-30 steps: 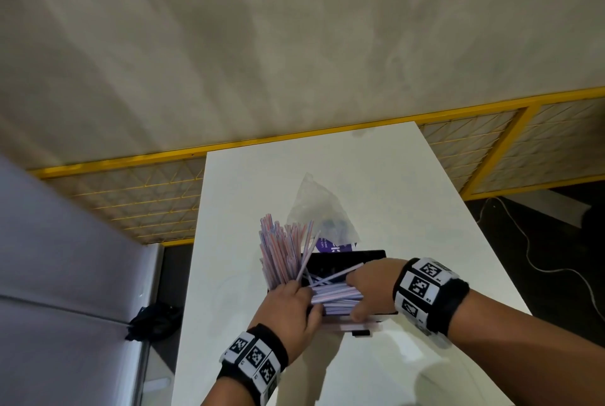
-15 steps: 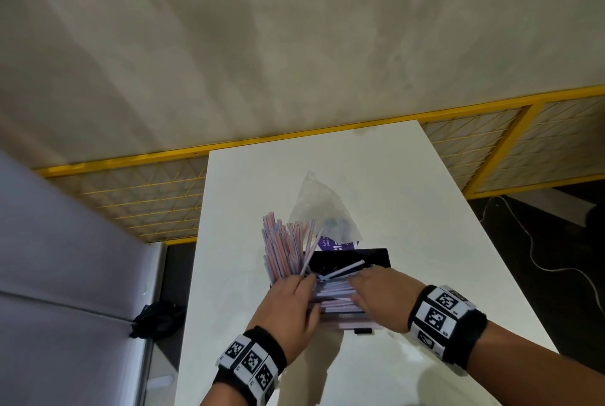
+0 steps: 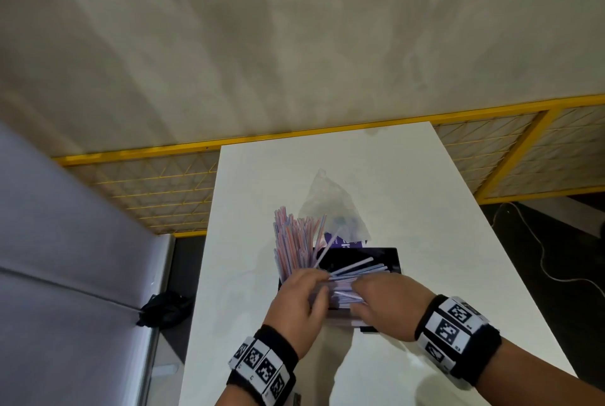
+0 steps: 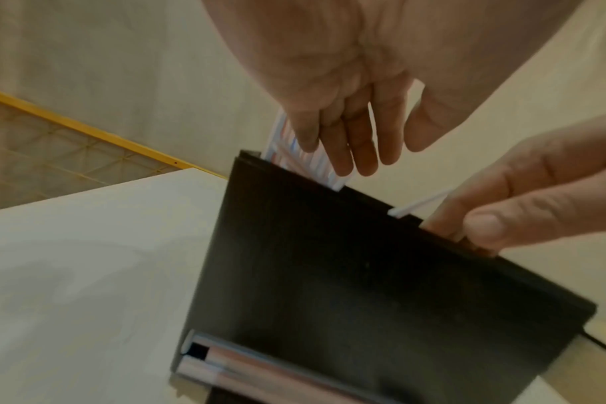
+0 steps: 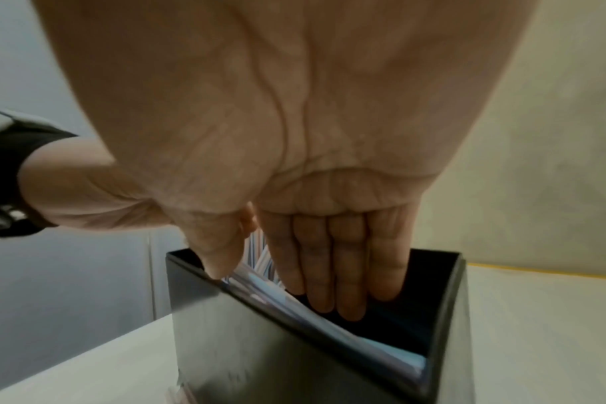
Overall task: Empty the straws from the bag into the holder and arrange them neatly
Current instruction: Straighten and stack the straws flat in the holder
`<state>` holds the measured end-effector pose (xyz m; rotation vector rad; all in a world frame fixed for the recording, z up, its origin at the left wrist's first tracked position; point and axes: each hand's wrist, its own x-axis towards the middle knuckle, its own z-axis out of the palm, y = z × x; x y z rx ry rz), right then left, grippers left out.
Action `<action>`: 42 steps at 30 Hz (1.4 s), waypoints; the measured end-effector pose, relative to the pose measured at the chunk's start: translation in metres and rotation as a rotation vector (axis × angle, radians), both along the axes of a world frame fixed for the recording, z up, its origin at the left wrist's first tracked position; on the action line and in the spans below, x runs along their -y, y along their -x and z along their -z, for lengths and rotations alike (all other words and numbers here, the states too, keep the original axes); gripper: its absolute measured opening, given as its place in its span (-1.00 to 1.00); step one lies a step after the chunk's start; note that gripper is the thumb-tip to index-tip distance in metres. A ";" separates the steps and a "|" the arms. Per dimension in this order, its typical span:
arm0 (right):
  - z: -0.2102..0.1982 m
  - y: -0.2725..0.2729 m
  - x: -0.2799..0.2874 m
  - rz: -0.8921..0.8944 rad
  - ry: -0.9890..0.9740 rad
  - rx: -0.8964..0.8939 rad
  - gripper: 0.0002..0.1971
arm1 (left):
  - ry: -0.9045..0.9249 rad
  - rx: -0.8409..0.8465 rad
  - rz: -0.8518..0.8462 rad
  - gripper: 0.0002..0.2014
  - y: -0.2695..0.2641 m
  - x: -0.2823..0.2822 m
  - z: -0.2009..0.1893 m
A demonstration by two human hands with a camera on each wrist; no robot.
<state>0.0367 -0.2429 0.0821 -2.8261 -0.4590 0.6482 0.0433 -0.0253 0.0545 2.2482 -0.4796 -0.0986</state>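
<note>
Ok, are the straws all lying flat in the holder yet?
No: one bunch stands on end at the holder's left side; the other straws lie flat inside.

1. The holder (image 5: 246, 350) is smooth, glossy black, plastic by the look, throwing reflections.
2. The straws (image 3: 293, 242) look like thin, smooth plastic.
3. The bag (image 3: 330, 206) is clear, crinkled plastic film.
4. The table (image 3: 360, 160) is white, smooth, faintly shiny.

White tabletop (image 3: 376, 169) stands against a yellow-framed wire mesh barrier (image 3: 157, 189), a mottled beige surface (image 3: 294, 29) filling the view beyond. Pale grey panel (image 3: 65, 258) at left; a white cable (image 3: 542, 261) trails across dark floor (image 3: 576, 242) at right.
</note>
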 end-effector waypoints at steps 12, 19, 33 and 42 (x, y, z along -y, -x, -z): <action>-0.009 -0.039 -0.073 0.185 -0.423 0.076 -0.68 | 0.079 -0.247 -0.513 -0.61 -0.028 -0.044 0.007; -0.003 -0.054 -0.086 0.263 -0.493 0.078 -0.86 | 0.143 -0.270 -0.433 -0.88 -0.036 -0.044 0.017; -0.002 -0.056 -0.088 0.330 -0.720 0.033 -0.84 | 0.214 -0.322 -0.373 -0.83 -0.032 -0.038 0.012; 0.001 -0.039 -0.078 0.331 -0.835 -0.048 -0.71 | 0.151 -0.304 -0.358 -0.79 -0.037 -0.037 0.009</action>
